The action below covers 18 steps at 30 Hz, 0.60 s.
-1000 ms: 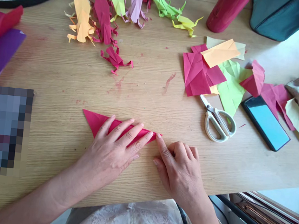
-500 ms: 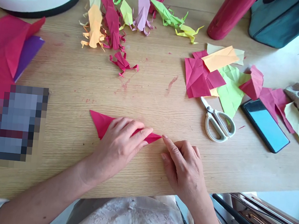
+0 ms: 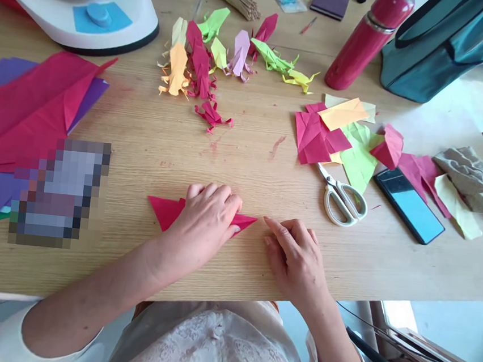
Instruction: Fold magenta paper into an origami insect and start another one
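Observation:
A piece of folded red origami paper [image 3: 164, 212] lies on the table in front of me, with one point to the left and a narrow point to the right. My left hand [image 3: 208, 217] covers its middle, fingers bent over the far side and thumb at the near right edge, gripping it against the wood. Just off the right point rests my right hand [image 3: 296, 254]; its index finger is stretched out, the thumb is apart from it, and nothing is held. The paper's middle is hidden under my left hand.
Several folded paper figures [image 3: 200, 57] stand at the back. Scissors [image 3: 344, 201], paper scraps [image 3: 314, 134] and a phone [image 3: 410, 206] lie to the right. A red bottle [image 3: 359, 50] and teal bag [image 3: 428, 57] are behind. Paper sheets [image 3: 29, 121] and a white fan base [image 3: 123, 33] are left.
My view has shifted, showing more of the table's back. My left fingers have curled more over the red paper, and my right index finger has moved slightly off its point.

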Available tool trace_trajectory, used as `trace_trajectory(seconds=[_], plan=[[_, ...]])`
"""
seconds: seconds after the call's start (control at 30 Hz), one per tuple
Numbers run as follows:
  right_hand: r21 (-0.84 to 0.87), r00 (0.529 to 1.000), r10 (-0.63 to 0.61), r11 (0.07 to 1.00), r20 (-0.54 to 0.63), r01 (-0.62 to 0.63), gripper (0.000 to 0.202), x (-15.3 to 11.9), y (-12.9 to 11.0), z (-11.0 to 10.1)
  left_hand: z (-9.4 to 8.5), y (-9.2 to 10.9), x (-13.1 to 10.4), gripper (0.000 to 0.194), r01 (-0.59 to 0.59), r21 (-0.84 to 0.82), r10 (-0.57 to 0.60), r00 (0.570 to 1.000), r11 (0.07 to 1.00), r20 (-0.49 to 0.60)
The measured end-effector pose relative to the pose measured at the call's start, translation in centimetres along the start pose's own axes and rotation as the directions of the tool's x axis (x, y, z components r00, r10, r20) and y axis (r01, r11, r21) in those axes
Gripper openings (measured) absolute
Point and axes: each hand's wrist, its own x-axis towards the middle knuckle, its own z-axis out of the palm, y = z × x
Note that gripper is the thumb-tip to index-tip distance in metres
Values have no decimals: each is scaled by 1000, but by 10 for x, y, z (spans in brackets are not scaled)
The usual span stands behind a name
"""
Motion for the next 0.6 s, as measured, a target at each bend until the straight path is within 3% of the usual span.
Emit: trace_trajectory(seconds=[0.1, 0.2, 0.3, 0.43, 0.6], plan=[[41, 1000, 5, 999, -5, -5, 33, 0, 0, -2, -3, -2, -1, 10, -14, 26, 14, 1000, 1000, 16], [270, 997, 67, 960, 22, -71, 33, 10, 1, -8, -10, -6, 2, 13, -14, -82, 15, 1000, 997, 14], [542, 985, 123, 823, 125, -171, 31, 35, 0, -14, -18, -13, 5, 18, 6, -241, -21, 998, 971, -61], [751, 953, 30, 608, 303, -258, 26, 75, -6, -10, -21, -21, 8, 23, 47, -397, -121, 979, 917, -164], [869, 944, 32, 380, 330, -316, 22, 100, -12, 13, -14, -29, 6, 19, 15, -471, -146, 959, 882, -241]])
